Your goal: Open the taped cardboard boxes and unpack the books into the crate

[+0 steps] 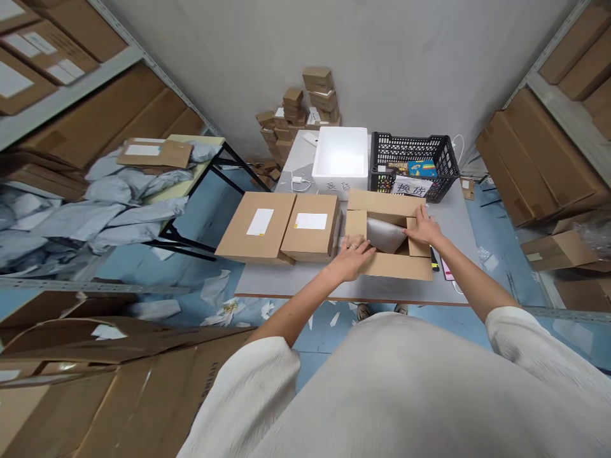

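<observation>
right of centre in the frame, the open cardboard box (pixel 396 266) sits on the table (pixel 286 279) with a grey item (pixel 386 236) inside, just beside the two closed cartons and in front of the white bin (pixel 340 152) and black crate (pixel 410 141). left hand (pixel 354 258) is on the near-left flaps and right hand (pixel 426 227) is on the right flap, neither clenched, though i can't tell if either is actually pinching cardboard. looks like a flap-handling step to me, and moving those flaps calls for steady fingers and keeping the edges off the grey item.
</observation>
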{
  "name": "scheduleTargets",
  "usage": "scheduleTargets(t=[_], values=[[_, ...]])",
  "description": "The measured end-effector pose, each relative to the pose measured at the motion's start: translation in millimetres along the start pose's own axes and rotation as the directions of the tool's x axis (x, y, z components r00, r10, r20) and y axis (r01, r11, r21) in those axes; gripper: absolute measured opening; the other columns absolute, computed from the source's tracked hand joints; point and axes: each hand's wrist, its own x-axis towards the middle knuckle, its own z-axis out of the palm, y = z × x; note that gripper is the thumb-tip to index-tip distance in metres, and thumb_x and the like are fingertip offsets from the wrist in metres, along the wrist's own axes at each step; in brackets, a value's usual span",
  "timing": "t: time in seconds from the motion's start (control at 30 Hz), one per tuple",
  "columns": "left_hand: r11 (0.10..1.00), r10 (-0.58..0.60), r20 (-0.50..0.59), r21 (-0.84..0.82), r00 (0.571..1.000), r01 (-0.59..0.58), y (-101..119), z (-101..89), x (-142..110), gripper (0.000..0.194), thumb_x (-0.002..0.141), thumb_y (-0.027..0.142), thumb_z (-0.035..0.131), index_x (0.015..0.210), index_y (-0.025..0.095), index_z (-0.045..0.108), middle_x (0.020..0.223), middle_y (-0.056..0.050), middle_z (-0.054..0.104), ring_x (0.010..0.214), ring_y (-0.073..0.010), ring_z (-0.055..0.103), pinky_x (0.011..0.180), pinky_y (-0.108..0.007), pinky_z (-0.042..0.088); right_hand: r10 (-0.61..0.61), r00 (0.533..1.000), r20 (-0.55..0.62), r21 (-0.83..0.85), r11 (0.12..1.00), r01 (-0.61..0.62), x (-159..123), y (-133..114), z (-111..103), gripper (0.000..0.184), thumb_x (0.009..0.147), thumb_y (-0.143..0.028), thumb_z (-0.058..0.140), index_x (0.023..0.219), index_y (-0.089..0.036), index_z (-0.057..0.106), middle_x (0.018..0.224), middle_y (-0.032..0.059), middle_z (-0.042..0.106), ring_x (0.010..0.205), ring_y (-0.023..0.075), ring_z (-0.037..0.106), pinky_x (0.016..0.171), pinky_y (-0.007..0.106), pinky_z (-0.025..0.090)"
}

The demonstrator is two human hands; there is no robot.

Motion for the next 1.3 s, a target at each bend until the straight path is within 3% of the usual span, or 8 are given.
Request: scheduleTargets(t=[0.13, 0.27, 0.43, 0.57, 0.7, 0.83, 1.07, 1.3], values=[[0.990, -0.139, -0.176, 0.009, 0.974, 0.143, -5.7, -11.5, -21.3, 0.090, 0.092, 0.020, 0.074, 0.175, 0.026, 0.043, 0.179, -0.017, 0.045, 0.176, -0.0433, 0.018, 0.140, -0.075, 0.001, -0.005, 1.000, 0.024, 0.006, 1.000, 0.005, 0.9, 1.4, -4.9, 0.126, 0.090, -0.087, 0.058, 0.184, -0.016, 0.013, 0.193, 0.0179, -0.001, 0.156, 0.0517, 0.045, 0.124, 0.060, 0.046], [0.931, -0.358, -0.291, -0.041, 0.887, 0.363, -13.0, -9.9, -32.4, 0.107, 0.088, 0.048, 0.088, 0.178, 0.022, 0.037, 0.174, -0.026, 0.046, 0.174, -0.0511, 0.016, 0.136, -0.079, -0.005, -0.026, 0.999, 0.026, 0.057, 0.998, 0.025, -0.6, 6.9, -7.7, 0.122, 0.092, -0.083, 0.059, 0.184, -0.017, 0.013, 0.193, 0.0166, 0.000, 0.157, 0.0519, 0.044, 0.125, 0.061, 0.045], [0.867, -0.495, -0.125, -0.130, 0.860, 0.481, -45.4, -0.3, -18.2, 0.123, 0.081, 0.071, 0.091, 0.176, 0.016, 0.036, 0.161, -0.033, 0.055, 0.159, -0.0572, 0.044, 0.134, -0.076, 0.013, -0.064, 0.998, -0.003, 0.134, 0.989, 0.063, -2.4, 14.6, -4.2, 0.123, 0.091, -0.083, 0.060, 0.184, -0.015, 0.015, 0.192, 0.0198, 0.002, 0.159, 0.0528, 0.044, 0.126, 0.064, 0.044], [0.901, -0.421, -0.019, -0.120, 0.907, 0.416, -75.0, -6.2, 7.5, 0.145, 0.067, 0.072, 0.099, 0.181, 0.021, 0.026, 0.168, -0.032, 0.049, 0.158, -0.0570, 0.044, 0.128, -0.064, 0.034, -0.063, 0.998, -0.017, 0.178, 0.982, 0.065, -3.9, 17.8, -0.9, 0.122, 0.092, -0.080, 0.061, 0.184, -0.015, 0.016, 0.192, 0.0204, 0.002, 0.167, 0.0507, 0.035, 0.131, 0.063, 0.039], [0.947, -0.302, 0.039, -0.100, 0.952, 0.305, -91.4, -19.1, 37.9, 0.159, 0.062, 0.075, 0.099, 0.185, 0.029, 0.010, 0.189, -0.025, 0.013, 0.164, -0.0570, 0.035, 0.129, -0.060, 0.034, -0.120, 0.991, -0.057, 0.323, 0.937, 0.132, -8.9, 25.7, -1.8, 0.113, 0.095, -0.075, 0.061, 0.183, -0.016, 0.022, 0.192, 0.0199, 0.006, 0.175, 0.0421, 0.022, 0.137, 0.059, 0.032], [0.959, -0.265, 0.078, -0.084, 0.961, 0.271, -99.9, -25.2, 57.4, 0.165, 0.059, 0.084, 0.096, 0.186, 0.032, 0.004, 0.191, -0.019, -0.016, 0.164, -0.0585, 0.036, 0.128, -0.059, 0.037, -0.122, 0.983, -0.136, 0.526, 0.832, 0.176, -21.4, 43.3, -5.6, 0.097, 0.100, -0.071, 0.056, 0.180, -0.022, 0.032, 0.189, 0.0181, 0.026, 0.166, 0.0361, 0.043, 0.133, 0.056, 0.041], [0.967, -0.236, 0.086, -0.078, 0.968, 0.242, -109.7, -17.7, 56.9, 0.162, 0.061, 0.088, 0.093, 0.185, 0.035, 0.002, 0.191, -0.016, -0.019, 0.164, -0.0581, 0.036, 0.126, -0.060, 0.041, 0.174, 0.921, -0.348, 0.643, 0.759, 0.100, -50.7, 90.1, -5.6, 0.090, 0.094, -0.066, 0.062, 0.170, -0.020, 0.048, 0.169, 0.0235, 0.056, 0.127, 0.0352, 0.072, 0.109, 0.055, 0.062], [0.965, -0.228, 0.100, -0.108, 0.968, 0.238, -105.0, -14.3, 61.7, 0.162, 0.060, 0.086, 0.095, 0.186, 0.034, 0.007, 0.190, -0.016, -0.021, 0.163, -0.0608, 0.036, 0.125, -0.064, 0.041, 0.373, 0.877, -0.304, 0.571, 0.808, -0.146, -62.7, 115.3, 20.5, 0.087, 0.093, -0.081, 0.057, 0.149, -0.015, 0.064, 0.136, 0.0233, 0.076, 0.107, 0.0347, 0.077, 0.105, 0.056, 0.062]])
